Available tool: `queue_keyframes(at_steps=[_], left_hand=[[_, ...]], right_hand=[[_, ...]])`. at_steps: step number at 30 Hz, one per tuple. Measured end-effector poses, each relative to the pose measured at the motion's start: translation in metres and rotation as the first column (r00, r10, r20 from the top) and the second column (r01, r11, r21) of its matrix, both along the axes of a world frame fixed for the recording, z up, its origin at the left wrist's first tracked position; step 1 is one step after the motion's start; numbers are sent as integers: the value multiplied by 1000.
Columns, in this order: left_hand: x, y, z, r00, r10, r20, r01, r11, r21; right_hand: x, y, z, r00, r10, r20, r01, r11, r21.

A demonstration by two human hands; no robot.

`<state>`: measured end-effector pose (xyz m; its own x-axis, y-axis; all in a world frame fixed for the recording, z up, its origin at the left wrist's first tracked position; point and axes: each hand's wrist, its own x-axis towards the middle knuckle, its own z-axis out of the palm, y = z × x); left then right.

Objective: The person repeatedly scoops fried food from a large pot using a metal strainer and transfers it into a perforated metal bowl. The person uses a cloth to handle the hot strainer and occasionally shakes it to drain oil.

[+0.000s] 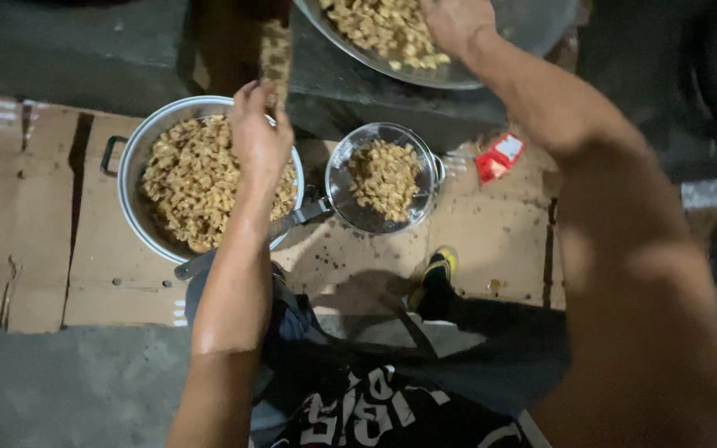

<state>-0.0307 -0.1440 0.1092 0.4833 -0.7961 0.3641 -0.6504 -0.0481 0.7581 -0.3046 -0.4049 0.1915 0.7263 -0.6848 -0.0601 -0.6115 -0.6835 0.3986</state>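
Flattened brown cardboard (35,207) covers the concrete floor (68,382). On it lies a wire strainer (383,178) holding golden fried pieces, its dark handle pointing left. A small red packet (499,156) lies on the cardboard to its right. A foot in a black and yellow shoe (439,274) rests below the strainer.

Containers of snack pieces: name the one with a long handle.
The mesh strainer in the middle; the pot and top pan lack long handles.

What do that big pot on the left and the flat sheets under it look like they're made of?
The pot looks like thin, dull silvery metal, probably aluminium, given its grey sheen and dark side handle. The sheets look like plain brown cardboard: matte, creased, with flap seams and stains.
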Motion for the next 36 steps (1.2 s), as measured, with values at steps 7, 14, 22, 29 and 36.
queue_keyframes(at_steps=[7, 14, 22, 29, 36], left_hand=[[-4, 13, -1, 1000, -5, -17, 6, 997, 73], [4, 21, 5, 1000, -27, 10, 26, 998, 59], [3, 5, 10, 995, -10, -97, 27, 985, 171], [5, 3, -1, 999, -27, 17, 26, 999, 24], [10, 2, 3, 995, -22, -97, 29, 997, 70]], right_hand=[[-58, 52, 27, 986, -106, -128, 110, 994, 21], [-130, 74, 29, 953, -286, -103, 288, 958, 2], [-151, -3, 13, 870, -493, 9, 493, 870, -12], [-63, 7, -21, 951, -307, -26, 306, 934, 186], [-24, 28, -1, 470, -869, 151, 433, 377, 818]])
